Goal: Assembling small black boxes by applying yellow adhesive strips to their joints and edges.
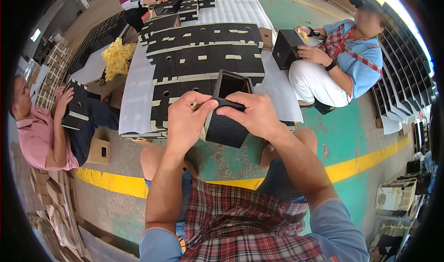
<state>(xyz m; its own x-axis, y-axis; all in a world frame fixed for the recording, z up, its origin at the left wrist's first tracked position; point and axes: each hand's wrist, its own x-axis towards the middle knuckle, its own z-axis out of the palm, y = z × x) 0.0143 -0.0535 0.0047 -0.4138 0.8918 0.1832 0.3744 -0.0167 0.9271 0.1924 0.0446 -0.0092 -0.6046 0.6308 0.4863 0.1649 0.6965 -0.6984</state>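
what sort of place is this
Probably a factory or workshop floor: rows of alike black boxes laid out together, a seated worker handling another, and a yellow line painted on the floor.

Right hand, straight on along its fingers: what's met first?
Beyond the black box it touches, the right hand would probably meet the left hand first, though depth is unclear.

No words, numbers or signs can be read. The held black box (pixel 226 132) and the stacked boxes (pixel 194 68) show no legible lettering, and the far stack (pixel 53 65) at left is too small to tell.
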